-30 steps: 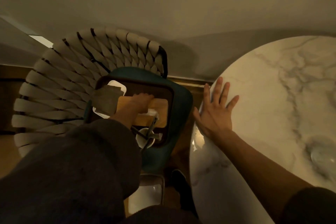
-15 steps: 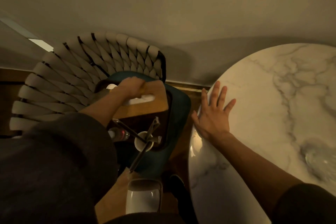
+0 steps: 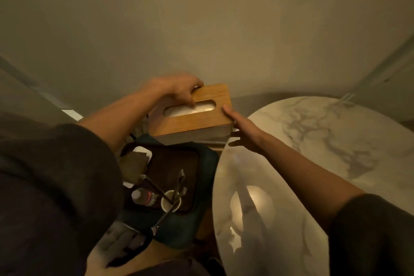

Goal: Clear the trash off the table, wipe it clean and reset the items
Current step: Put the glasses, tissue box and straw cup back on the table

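We can read no writing: the reddish band on the bottle is too blurred to make out, and the tissue box shows plain wood grain on its lid.

We count one tissue box, one dark brown tray, one bottle, one paper cup, two metal utensils, one white dish and one brown paper sheet lying partly over that dish. The bottle lies on its side at the near left of the tray, with the cup just to its right. Both utensils lean into the cup, and the longer one reaches past the tray's near edge. The tray rests on a teal chair seat.

The tissue box is in the air, tilted, above the far end of the tray and just left of the round marble tabletop. It does not rest on the tabletop. Its oval slot shows pale tissue inside.

The left hand grips the box at its far left corner, with the fingers curled over the far edge and the thumb down at the rim of the slot. The right hand is flat and open. Its straight fingers touch the right end of the lid, and its thumb is spread below, beside the box's lower right corner. The right forearm stretches over the tabletop's left edge.
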### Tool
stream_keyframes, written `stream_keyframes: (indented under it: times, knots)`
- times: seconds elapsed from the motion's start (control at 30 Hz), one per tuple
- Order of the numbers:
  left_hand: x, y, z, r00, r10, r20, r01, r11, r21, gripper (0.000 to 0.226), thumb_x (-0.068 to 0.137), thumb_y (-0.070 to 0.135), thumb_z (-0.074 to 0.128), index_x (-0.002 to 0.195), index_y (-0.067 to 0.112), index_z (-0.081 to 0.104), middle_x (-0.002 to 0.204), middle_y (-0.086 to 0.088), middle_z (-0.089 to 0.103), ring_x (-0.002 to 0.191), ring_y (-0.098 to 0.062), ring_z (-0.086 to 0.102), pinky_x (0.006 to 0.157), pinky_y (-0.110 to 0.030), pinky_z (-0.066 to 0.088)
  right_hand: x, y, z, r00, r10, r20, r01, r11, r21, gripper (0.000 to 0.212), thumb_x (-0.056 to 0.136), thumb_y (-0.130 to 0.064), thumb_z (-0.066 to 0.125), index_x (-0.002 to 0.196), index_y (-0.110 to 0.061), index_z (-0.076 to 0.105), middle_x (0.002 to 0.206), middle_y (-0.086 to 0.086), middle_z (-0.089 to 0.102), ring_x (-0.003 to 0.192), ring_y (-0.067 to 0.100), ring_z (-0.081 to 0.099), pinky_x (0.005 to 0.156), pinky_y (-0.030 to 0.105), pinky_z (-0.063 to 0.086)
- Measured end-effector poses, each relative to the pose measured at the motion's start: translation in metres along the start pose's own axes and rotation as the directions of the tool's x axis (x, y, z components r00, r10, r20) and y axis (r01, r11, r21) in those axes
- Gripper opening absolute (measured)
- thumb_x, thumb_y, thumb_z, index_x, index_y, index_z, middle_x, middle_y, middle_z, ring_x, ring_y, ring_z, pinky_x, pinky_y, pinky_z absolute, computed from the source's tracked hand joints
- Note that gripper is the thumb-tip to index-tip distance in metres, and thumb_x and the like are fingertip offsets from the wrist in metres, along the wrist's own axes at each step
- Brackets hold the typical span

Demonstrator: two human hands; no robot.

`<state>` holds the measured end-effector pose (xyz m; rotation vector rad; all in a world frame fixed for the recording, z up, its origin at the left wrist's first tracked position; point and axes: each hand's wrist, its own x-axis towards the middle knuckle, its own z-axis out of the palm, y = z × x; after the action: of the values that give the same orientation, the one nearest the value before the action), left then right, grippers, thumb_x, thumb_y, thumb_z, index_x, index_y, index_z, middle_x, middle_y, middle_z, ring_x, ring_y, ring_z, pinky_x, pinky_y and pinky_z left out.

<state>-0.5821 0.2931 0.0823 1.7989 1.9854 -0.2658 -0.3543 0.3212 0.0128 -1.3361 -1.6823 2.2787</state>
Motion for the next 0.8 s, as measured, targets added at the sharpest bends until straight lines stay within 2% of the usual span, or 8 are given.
stream_keyframes:
  times: [0.1,0.27,0.37,0.4,0.47,0.57,0.63,0.8]
  knots:
    - [0.009,0.044,-0.022,0.999,0.034,-0.024,-0.034,0.999,-0.007,0.061,0.080,0.033,0.075,0.133,0.017,0.050,0.124,-0.006,0.058,0.110,-0.023,0.053,0.096,-0.037,0.042,-0.025,-0.001,-0.042,0.991,-0.059,-0.120,0.057,0.998,-0.019,0.069,0.081,-0.065,0.059,0.130,-0.018,0.054,0.125,0.011,0.057,0.108,0.029,0.061,0.092,0.043,0.054]
    - [0.038,0.133,-0.027,0.964,0.095,-0.249,-0.146,0.970,-0.194,0.064,0.081,0.044,0.072,0.135,0.020,0.048,0.130,-0.006,0.057,0.113,-0.024,0.054,0.098,-0.038,0.044,-0.084,-0.003,-0.141,0.915,-0.149,-0.376,0.188,0.980,0.068,0.048,0.086,-0.050,0.064,0.114,-0.011,0.063,0.097,0.007,0.060,0.088,0.022,0.059,0.073,0.035,0.052]
    - [0.057,0.179,-0.003,0.925,-0.040,-0.379,-0.139,0.891,-0.433,0.067,0.085,0.039,0.069,0.141,0.014,0.042,0.141,-0.010,0.049,0.124,-0.027,0.051,0.103,-0.041,0.043,-0.119,0.012,-0.215,0.866,-0.125,-0.484,0.192,0.977,0.091,0.044,0.086,-0.047,0.066,0.113,-0.013,0.064,0.098,0.008,0.060,0.090,0.024,0.059,0.077,0.039,0.053]
    - [0.063,0.192,0.010,0.924,-0.123,-0.361,-0.109,0.823,-0.558,0.067,0.087,0.037,0.068,0.142,0.012,0.040,0.142,-0.012,0.048,0.125,-0.029,0.050,0.102,-0.040,0.043,-0.130,0.020,-0.238,0.854,-0.109,-0.508,0.183,0.978,0.098,0.047,0.085,-0.047,0.067,0.116,-0.012,0.063,0.104,0.011,0.060,0.094,0.026,0.060,0.080,0.041,0.054]
    - [0.071,0.225,0.041,0.967,-0.219,-0.134,0.015,0.569,-0.822,0.061,0.092,0.039,0.061,0.142,0.013,0.039,0.137,-0.012,0.051,0.117,-0.029,0.054,0.090,-0.038,0.048,-0.147,0.038,-0.277,0.840,-0.068,-0.538,0.160,0.979,0.126,0.054,0.083,-0.048,0.069,0.122,-0.011,0.062,0.113,0.017,0.059,0.101,0.031,0.060,0.084,0.044,0.056]
    - [0.079,0.276,0.082,0.973,-0.175,0.152,0.194,0.257,-0.947,0.038,0.098,0.044,0.046,0.125,0.018,0.052,0.123,-0.011,0.061,0.095,-0.027,0.061,0.075,-0.042,0.057,-0.158,0.063,-0.321,0.858,-0.016,-0.513,0.101,0.985,0.138,0.058,0.082,-0.050,0.069,0.125,-0.012,0.060,0.123,0.019,0.058,0.111,0.036,0.060,0.089,0.045,0.056]
    - [0.086,0.302,0.101,0.963,-0.230,0.140,0.192,0.223,-0.956,0.033,0.099,0.041,0.046,0.117,0.016,0.056,0.113,-0.013,0.064,0.091,-0.030,0.064,0.074,-0.043,0.059,-0.162,0.083,-0.343,0.887,0.030,-0.461,0.037,0.990,0.135,0.058,0.082,-0.053,0.069,0.124,-0.014,0.061,0.125,0.018,0.058,0.115,0.036,0.058,0.096,0.047,0.053]
    - [0.091,0.339,0.141,0.954,-0.283,0.098,0.189,0.315,-0.930,0.041,0.098,0.042,0.048,0.127,0.015,0.058,0.109,-0.009,0.065,0.088,-0.024,0.063,0.068,-0.032,0.056,-0.169,0.145,-0.371,0.916,0.132,-0.378,-0.071,0.983,0.172,0.047,0.086,-0.050,0.063,0.116,-0.014,0.064,0.113,0.014,0.064,0.099,0.028,0.062,0.091,0.037,0.050]
